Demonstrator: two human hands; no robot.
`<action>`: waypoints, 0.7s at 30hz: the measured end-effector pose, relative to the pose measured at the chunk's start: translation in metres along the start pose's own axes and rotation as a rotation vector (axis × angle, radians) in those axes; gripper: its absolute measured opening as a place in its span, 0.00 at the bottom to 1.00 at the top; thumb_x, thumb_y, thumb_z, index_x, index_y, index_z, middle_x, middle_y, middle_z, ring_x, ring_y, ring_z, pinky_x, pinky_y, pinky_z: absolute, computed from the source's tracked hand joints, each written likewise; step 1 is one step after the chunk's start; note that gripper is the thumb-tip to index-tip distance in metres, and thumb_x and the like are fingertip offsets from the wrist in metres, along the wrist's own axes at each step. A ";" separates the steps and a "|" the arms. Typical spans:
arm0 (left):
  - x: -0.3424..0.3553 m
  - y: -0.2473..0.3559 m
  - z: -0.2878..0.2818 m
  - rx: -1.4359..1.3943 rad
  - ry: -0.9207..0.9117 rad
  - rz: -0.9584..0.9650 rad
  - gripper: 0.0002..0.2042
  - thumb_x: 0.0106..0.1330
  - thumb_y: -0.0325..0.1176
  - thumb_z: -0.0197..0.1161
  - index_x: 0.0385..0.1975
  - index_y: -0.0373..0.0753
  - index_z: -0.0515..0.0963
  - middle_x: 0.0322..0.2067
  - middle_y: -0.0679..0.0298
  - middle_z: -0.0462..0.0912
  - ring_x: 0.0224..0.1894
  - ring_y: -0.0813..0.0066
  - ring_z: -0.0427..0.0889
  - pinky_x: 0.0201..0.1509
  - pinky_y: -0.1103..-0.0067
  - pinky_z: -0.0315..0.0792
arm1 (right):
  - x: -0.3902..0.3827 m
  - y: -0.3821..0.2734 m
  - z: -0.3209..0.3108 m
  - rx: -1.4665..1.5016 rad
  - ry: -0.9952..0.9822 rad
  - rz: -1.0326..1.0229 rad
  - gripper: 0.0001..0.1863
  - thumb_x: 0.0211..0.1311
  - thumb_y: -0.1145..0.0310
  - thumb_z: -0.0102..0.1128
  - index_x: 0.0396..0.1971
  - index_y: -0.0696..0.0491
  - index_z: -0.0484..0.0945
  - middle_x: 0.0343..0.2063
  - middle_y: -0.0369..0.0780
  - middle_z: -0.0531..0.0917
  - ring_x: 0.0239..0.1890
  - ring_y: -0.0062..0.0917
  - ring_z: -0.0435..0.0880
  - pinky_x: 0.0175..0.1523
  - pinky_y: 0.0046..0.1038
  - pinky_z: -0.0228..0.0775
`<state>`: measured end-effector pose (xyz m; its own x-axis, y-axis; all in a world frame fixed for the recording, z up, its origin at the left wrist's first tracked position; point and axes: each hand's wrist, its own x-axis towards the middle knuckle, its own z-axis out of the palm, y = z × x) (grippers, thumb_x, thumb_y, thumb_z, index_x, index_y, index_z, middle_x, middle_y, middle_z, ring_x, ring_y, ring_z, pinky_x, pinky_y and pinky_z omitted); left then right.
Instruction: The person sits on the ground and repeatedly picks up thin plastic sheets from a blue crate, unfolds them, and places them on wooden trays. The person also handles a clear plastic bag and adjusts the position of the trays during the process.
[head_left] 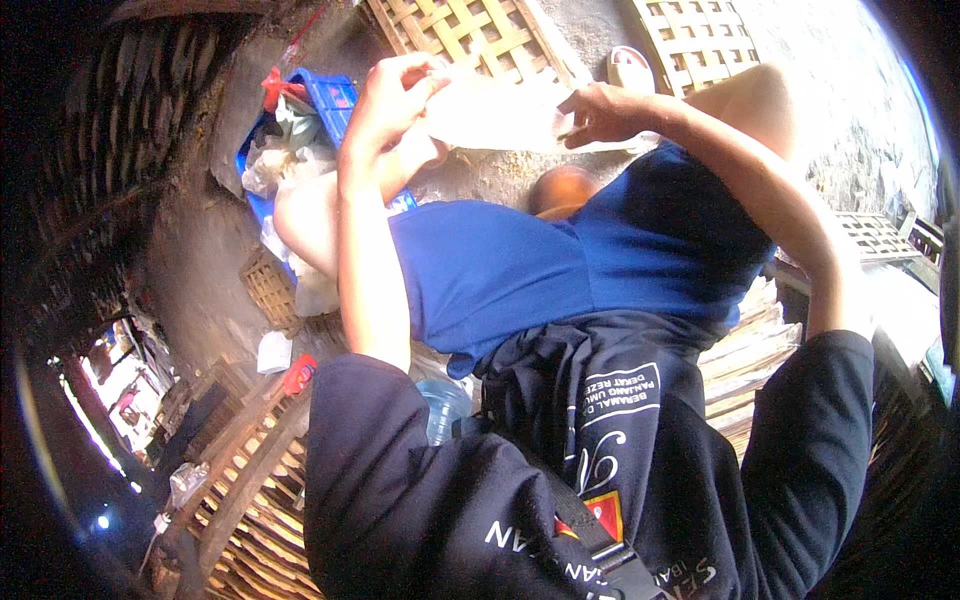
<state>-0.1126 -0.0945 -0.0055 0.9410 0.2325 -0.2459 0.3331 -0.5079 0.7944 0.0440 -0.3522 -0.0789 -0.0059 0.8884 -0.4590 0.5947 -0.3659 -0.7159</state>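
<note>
Stretched between my two hands is a thin, whitish, see-through sheet point(500, 115) that looks like plastic; glare washes out its detail. My left hand point(392, 98) is closed on its left end, with the fingers bent in a pinch. At the opposite end my right hand point(608, 113) grips the edge between thumb and fingers. Below the sheet, between my legs, sits a round brown object point(563, 190), partly hidden by my blue shorts.
Left of my knee, a blue plastic crate point(328, 98) holds several crumpled plastic bags. Woven bamboo trays point(465, 35) point(697, 40) lie on the far floor. Nearer left are a small woven basket point(270, 285), a red-handled tool point(299, 375) and a slatted wooden rack point(250, 500). Stacked pale sheets point(755, 350) stand at right.
</note>
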 end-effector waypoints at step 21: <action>-0.001 -0.012 -0.008 -0.118 -0.034 -0.022 0.07 0.63 0.32 0.64 0.32 0.35 0.80 0.21 0.66 0.81 0.21 0.83 0.75 0.24 0.82 0.70 | 0.008 0.019 0.029 -0.195 -0.024 -0.169 0.21 0.48 0.57 0.71 0.40 0.55 0.83 0.31 0.50 0.84 0.30 0.39 0.85 0.37 0.37 0.77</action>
<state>-0.1180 -0.0818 -0.0106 0.9356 0.2134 -0.2813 0.3465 -0.4014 0.8478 0.0320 -0.3605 -0.1115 -0.1362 0.9246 -0.3557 0.7274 -0.1504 -0.6695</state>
